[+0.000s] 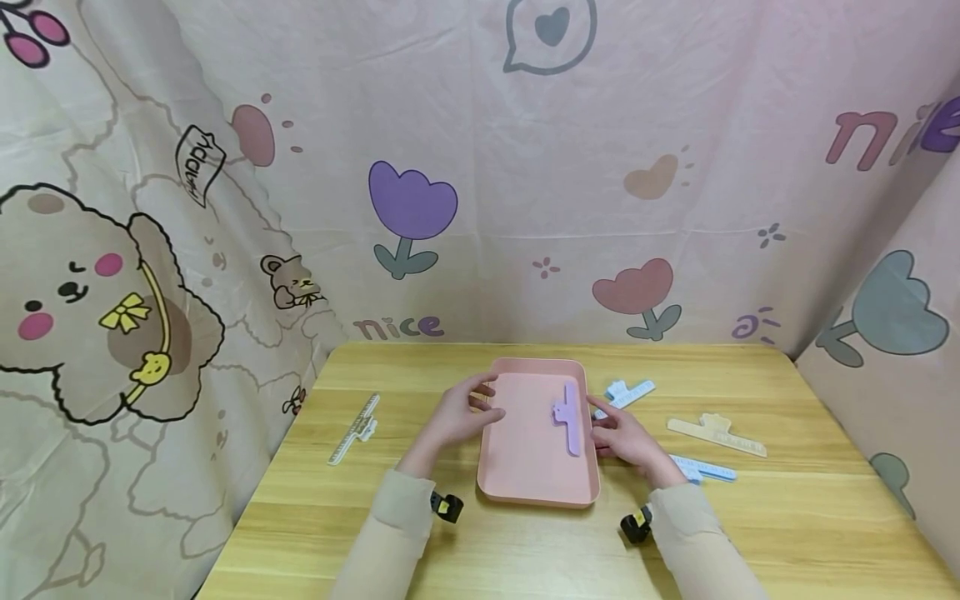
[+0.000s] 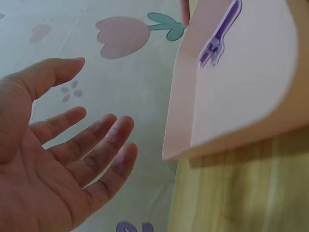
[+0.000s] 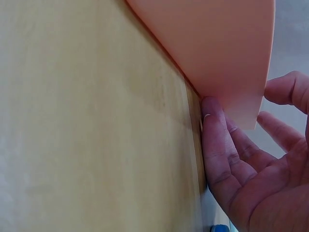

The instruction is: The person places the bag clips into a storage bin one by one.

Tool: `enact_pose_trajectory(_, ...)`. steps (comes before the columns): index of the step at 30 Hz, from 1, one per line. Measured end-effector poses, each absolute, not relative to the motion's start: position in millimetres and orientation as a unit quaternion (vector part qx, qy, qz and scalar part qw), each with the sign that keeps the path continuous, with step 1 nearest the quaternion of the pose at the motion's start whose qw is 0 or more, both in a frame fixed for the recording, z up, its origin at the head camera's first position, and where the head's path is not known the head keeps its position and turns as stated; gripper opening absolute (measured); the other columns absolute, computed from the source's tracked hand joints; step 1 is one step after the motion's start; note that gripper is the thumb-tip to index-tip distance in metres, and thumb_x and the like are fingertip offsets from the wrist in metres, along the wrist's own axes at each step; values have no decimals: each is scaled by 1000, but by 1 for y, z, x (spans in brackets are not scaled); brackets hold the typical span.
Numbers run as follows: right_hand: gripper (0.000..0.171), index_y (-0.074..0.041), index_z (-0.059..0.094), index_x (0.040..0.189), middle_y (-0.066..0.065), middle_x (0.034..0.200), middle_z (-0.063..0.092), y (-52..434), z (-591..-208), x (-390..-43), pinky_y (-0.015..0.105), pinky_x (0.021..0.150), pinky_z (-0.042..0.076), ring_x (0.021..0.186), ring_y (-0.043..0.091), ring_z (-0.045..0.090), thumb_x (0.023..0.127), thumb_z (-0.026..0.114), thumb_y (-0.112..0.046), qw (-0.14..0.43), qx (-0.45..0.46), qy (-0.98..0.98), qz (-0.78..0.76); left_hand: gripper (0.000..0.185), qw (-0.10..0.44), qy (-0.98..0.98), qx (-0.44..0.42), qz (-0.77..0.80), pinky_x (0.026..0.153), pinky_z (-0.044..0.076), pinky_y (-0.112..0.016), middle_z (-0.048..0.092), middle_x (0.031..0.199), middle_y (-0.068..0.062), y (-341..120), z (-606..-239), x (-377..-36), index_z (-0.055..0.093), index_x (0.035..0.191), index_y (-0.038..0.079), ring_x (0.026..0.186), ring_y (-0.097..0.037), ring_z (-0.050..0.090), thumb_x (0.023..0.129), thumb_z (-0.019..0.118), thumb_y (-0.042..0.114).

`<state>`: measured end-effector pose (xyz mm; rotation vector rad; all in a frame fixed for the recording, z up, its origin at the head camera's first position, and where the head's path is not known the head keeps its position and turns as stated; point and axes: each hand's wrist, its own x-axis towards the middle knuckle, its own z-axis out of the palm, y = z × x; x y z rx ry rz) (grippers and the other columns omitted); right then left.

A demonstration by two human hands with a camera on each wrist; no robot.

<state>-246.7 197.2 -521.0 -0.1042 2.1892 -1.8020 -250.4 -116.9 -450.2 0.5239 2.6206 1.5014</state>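
On the wooden tabletop (image 1: 525,550), dead centre, sits a shallow pink plastic tray (image 1: 525,454) with a purple bunny-shaped clip ruler (image 1: 570,417) lying inside near its right wall. Left hand (image 1: 457,417) at the tray's left rim, fingers spread and relaxed; wrist view shows the palm open beside the tray wall, holding nothing. Right hand (image 1: 626,437) just beside the right rim, fingers loosely extended, one fingertip against the tray's edge in the wrist view, gripping nothing. Looks like both hands are framing the tray between placements, one ruler in. Next move would likely call for reaching to a loose ruler and pinching it. Outward: light blue clip ruler (image 1: 628,393) just right of the tray, cream clip ruler (image 1: 716,433) further right, another blue ruler (image 1: 705,469) behind the right wrist, white ruler (image 1: 355,429) well off to the left. Cartoon-print fabric backdrop (image 1: 480,167) around the tabletop.
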Motion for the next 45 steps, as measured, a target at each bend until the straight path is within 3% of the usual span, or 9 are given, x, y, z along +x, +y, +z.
enact_pose_trajectory(7,71,-5,25,155,35,130,49,197,-522,-247,40,79,58,95,28,65,91,54,2,150,-36,766,-624,53,11,829,115,547,80,56,-37,62,114,-17,-143,-458,-236,54,135,3,95,-27,64,86,74,9)
enact_pose_trajectory(12,71,-5,24,155,35,130,49,198,-522,-246,41,80,57,96,28,65,91,54,1,152,-42,765,-624,47,-44,819,41,571,77,56,-38,62,110,-14,-166,-465,-230,57,131,4,97,-30,64,87,73,7)
enact_pose_trajectory(18,71,-6,25,155,35,130,49,198,-522,-247,41,80,57,96,28,65,91,53,1,150,-40,768,-622,45,-97,807,-53,581,74,53,-30,62,110,-16,-193,-468,-225,54,133,3,94,-26,63,90,69,6)
enact_pose_trajectory(32,71,-7,25,155,35,130,49,198,-521,-248,40,79,58,96,28,65,91,54,0,150,-38,770,-619,52,-86,778,-167,599,73,57,-30,58,104,-15,-252,-488,-207,44,138,-5,84,-20,65,92,63,4)
enact_pose_trajectory(45,71,-7,25,156,34,130,49,197,-519,-246,40,78,58,95,27,65,91,53,1,154,-37,765,-624,65,-42,774,-185,604,64,55,-27,58,94,-10,-275,-505,-209,39,140,-10,74,-16,59,84,71,1)
